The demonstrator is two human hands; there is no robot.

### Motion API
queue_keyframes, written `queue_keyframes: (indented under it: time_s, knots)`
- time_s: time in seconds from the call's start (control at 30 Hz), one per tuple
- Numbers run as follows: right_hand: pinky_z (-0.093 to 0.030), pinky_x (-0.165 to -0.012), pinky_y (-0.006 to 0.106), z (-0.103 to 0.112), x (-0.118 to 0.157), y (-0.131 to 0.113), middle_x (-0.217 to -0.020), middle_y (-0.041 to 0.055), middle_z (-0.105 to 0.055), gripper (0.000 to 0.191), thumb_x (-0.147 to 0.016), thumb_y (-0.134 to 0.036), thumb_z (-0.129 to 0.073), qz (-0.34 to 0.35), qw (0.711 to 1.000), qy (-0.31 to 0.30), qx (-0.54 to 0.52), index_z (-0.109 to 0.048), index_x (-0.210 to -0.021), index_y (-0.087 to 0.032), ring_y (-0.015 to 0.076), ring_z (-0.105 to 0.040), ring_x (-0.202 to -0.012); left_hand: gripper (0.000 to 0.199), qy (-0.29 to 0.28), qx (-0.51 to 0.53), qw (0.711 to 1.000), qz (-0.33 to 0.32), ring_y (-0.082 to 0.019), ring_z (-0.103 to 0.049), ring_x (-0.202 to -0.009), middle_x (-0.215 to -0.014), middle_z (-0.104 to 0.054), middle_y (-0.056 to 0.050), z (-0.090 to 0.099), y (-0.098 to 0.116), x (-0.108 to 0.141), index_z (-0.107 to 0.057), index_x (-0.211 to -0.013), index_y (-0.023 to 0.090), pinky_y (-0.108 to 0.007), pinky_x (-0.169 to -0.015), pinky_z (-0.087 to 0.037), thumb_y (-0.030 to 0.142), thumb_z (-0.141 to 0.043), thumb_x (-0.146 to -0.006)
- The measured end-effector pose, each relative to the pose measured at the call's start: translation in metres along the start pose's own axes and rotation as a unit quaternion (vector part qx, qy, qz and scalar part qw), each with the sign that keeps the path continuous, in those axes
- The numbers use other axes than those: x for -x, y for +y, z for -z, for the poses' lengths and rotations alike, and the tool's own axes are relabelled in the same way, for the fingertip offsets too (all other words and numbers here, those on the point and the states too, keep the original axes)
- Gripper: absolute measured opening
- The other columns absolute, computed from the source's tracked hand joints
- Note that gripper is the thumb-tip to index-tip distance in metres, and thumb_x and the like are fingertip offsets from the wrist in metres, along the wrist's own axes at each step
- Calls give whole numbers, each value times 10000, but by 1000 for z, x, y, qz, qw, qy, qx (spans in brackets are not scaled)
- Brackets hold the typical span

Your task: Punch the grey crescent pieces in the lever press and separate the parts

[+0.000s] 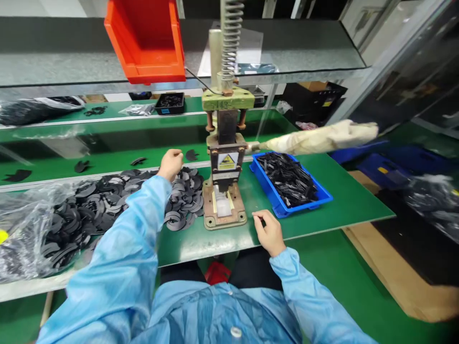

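My left hand (171, 165) is over the pile of dark curved parts (103, 203), left of the hand press (227, 162). Its fingers are curled, and whatever they may hold is hidden. Near the table's front edge, right of the press base (225, 220), my right hand (268, 231) has thumb and index finger bent towards each other; anything between them is too small to make out. A pale block (223, 206) sits on the press base under the ram. The wrapped press lever (322, 137) sticks out to the right.
A blue tray (325, 197) of thin black pieces (287, 179) stands right of the press. Clear plastic bags (21, 239) lie at the far left. An orange bin (147, 74) hangs above; a small black tray (170, 111) sits at the back.
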State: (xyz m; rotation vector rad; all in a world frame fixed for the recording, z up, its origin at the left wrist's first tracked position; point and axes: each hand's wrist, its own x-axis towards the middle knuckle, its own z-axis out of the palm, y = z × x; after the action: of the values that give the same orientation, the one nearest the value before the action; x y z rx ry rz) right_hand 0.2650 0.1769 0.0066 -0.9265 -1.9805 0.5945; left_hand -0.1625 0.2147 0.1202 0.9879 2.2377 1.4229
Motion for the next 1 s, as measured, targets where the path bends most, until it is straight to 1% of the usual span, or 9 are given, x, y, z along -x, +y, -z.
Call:
queue_keyframes:
  time_s: [0.1,0.17,0.27,0.37,0.43,0.53,0.67,0.83,1.0]
  knots:
    - [-606,-881,350,2,5,-7,-1009,64,-782,227,-1065,-342,-544,8,1000,-14,0,-744,-1037,-239,181,-738,-963,302,6,37,998,-56,-185,-732,-902,-1048,-769,-62,13,-12,75,-736,-1127,184,-316,-877,-599,454,-622,-1058]
    - [-616,-886,339,9,8,-13,-997,56,-788,237,-1066,-353,-546,13,1000,-23,4,-754,-1039,-243,169,-741,-955,387,-4,-10,993,-118,-203,-710,-931,-941,-756,-43,22,-29,135,-746,-936,205,-328,-925,-573,551,-616,-1049]
    - [-619,-885,331,29,7,-18,-1002,52,-793,248,-1063,-372,-553,11,999,-18,24,-765,-1047,-245,161,-738,-950,477,-104,-18,979,-176,-210,-710,-961,-984,-768,-61,29,-62,213,-724,-798,212,-325,-906,-558,545,-539,-1084]
    - [-609,-884,350,59,-8,-13,-1048,72,-785,280,-1062,-407,-542,-18,997,17,71,-762,-1059,-235,174,-716,-955,452,-144,-17,969,-198,-209,-714,-908,-948,-758,-62,23,-89,260,-700,-745,223,-326,-846,-554,508,-571,-1072]
    - [-602,-906,370,83,-27,0,-1091,90,-772,315,-1063,-431,-519,-49,991,47,116,-753,-1086,-221,188,-699,-967,408,-150,-26,967,-206,-210,-710,-883,-926,-751,-54,18,-98,272,-703,-759,231,-332,-828,-553,479,-592,-1064]
    - [-592,-1010,426,119,-66,27,-1178,130,-745,349,-1049,-426,-509,-101,973,79,193,-735,-1173,-190,229,-681,-1053,357,-156,-29,963,-220,-218,-714,-884,-931,-755,-50,13,-101,273,-707,-793,241,-343,-827,-561,463,-609,-1055]
    - [-537,-1190,517,152,-115,59,-1343,177,-698,382,-1044,-410,-552,-144,947,72,278,-706,-1293,-165,277,-645,-1272,329,-182,-35,955,-231,-213,-726,-894,-951,-766,-43,12,-98,269,-706,-799,246,-333,-827,-571,445,-621,-1047]
    - [-620,-1101,481,157,-148,78,-1431,106,-667,477,-1009,-502,-673,-155,931,-10,330,-642,-1378,-201,222,-676,-1276,357,-195,-37,954,-225,-205,-721,-906,-977,-763,-37,11,-98,270,-664,-756,244,-330,-843,-564,441,-619,-1051]
    - [-628,-1085,469,148,-149,83,-1416,107,-673,464,-1014,-497,-666,-164,921,-62,349,-647,-1369,-200,216,-682,-1255,366,-202,-39,952,-227,-204,-719,-907,-976,-763,-39,10,-96,271,-646,-740,245,-327,-844,-561,439,-620,-1049]
